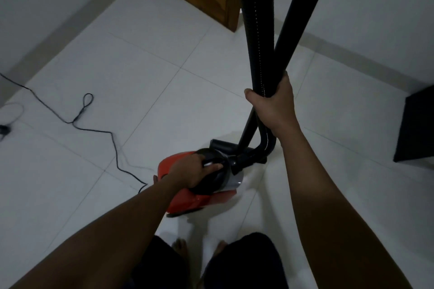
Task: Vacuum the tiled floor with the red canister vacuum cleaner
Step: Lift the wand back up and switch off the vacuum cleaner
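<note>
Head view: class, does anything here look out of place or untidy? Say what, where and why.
The black power cord straggles in kinks and a loop across the tiles left of the red canister, where it could snag. Also, the right hand grips hose and wand bunched together.

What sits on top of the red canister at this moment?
The left hand grips the black handle on top of the red canister. Its fingers cover most of that handle, so whatever lies beneath them is hidden.

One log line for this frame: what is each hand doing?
left hand: grips vacuum by handle | right hand: holds hose and tube together | cord: loose on floor
</note>
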